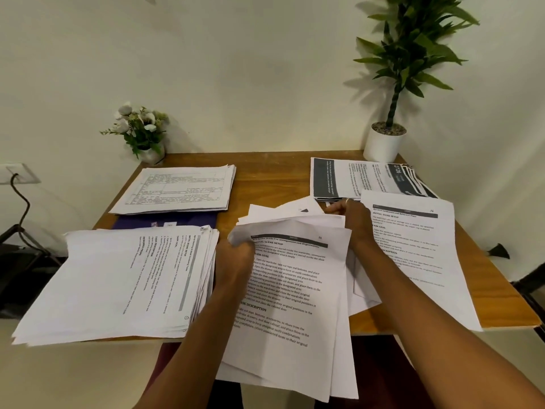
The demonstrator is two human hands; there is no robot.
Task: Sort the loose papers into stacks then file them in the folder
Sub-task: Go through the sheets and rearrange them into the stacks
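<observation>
Both hands hold the loose papers (289,293) in the middle of the bench (265,178), hanging over its near edge. The left hand (236,258) grips their left edge, and the right hand (349,215) curls over their far edge. Sorted stacks lie around them: a near-left stack (118,278), a far-left stack (177,187) on the dark blue folder (165,221), a far-right stack (359,180) and a right stack (415,255).

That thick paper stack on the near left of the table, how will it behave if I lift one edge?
Likely floppy: the paper stack is loose, unbound sheets, so it should sag. Its right edge is already fanned, so sheets may slide apart. It overhangs the table's front edge; a push toward you might tip it off.
</observation>
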